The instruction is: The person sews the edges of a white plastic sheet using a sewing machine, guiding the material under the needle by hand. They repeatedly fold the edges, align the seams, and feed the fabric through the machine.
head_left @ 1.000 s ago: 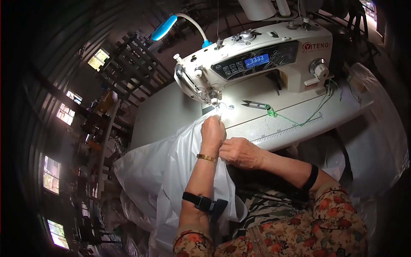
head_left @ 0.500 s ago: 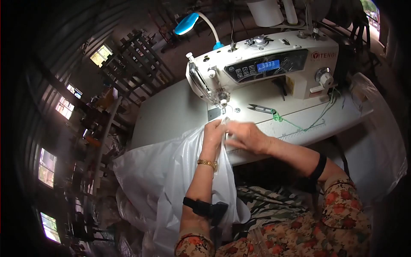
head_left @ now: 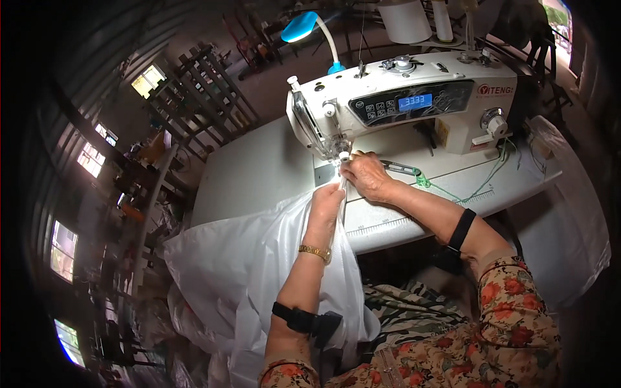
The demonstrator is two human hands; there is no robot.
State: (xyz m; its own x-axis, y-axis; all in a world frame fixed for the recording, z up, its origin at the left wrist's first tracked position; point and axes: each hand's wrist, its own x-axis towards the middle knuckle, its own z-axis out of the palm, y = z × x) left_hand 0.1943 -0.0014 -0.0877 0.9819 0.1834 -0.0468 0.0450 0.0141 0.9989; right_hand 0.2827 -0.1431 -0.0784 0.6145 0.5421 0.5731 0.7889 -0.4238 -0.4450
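White, slightly shiny fabric [head_left: 259, 239] hangs over the front edge of the sewing machine table and runs up to the needle area. My left hand [head_left: 327, 202] is closed on its gathered edge just in front of the presser foot. Beside the needle, my right hand [head_left: 367, 177] has its fingers bent together at the fabric's upper end; its fingertips are partly hidden under the machine head. The white sewing machine [head_left: 401, 97] stands over both hands. Thread snips [head_left: 400, 168] lie right of my right hand, which partly covers them.
A green cord [head_left: 453, 195] runs from the snips across the table [head_left: 252, 168]. A blue lamp [head_left: 301, 27] bends over the machine from behind. Large white thread cones [head_left: 404, 22] stand at the back. Clear plastic sheeting [head_left: 572, 213] hangs at the right end.
My right hand has moved forward, up beside the needle, and now covers part of the snips. My left hand stays on the fabric, slightly lower. The view has shifted a little.
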